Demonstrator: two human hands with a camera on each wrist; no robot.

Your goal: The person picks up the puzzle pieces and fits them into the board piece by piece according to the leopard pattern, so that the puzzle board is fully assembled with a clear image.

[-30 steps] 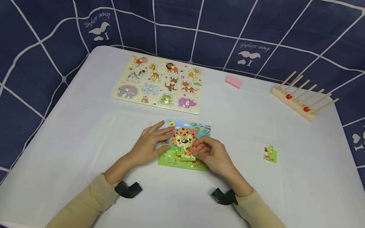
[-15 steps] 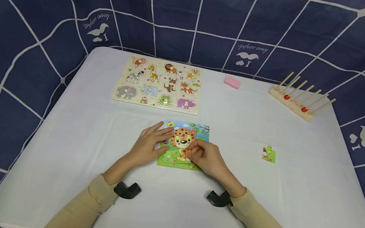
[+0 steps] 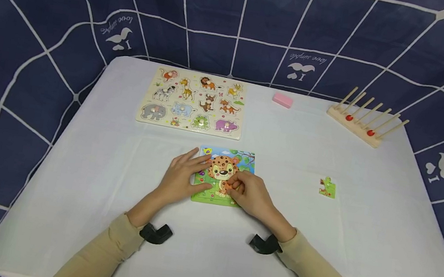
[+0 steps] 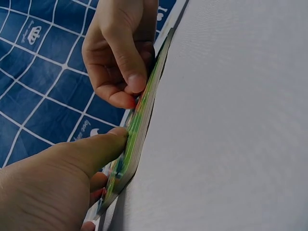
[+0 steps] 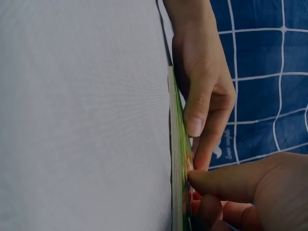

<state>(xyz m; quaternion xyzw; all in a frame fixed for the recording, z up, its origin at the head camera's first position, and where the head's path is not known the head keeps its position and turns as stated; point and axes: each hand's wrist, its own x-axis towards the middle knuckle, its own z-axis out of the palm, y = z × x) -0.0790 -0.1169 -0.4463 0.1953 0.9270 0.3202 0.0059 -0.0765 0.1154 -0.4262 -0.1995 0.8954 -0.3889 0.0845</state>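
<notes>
A leopard jigsaw puzzle lies in its tray on the table, its lower right partly hidden behind my right hand. That hand has its fingers curled, with thumb and fingertips pinching at a spotted puzzle piece on the leopard's body; the piece lies about level with its neighbours. My left hand rests at the puzzle's left side, fingers spread over the edge and thumb pressing its green lower part. In the right wrist view, the right thumb touches the puzzle's face.
A loose green puzzle piece lies to the right. Behind stand an animal knob-puzzle board, a pink block and a wooden peg rack with red beads. White cloth covers the table.
The right hand has shifted slightly left with the spotted piece, which has gone from tilted to lying about flat. The left thumb has slid right onto the puzzle's lower part.
</notes>
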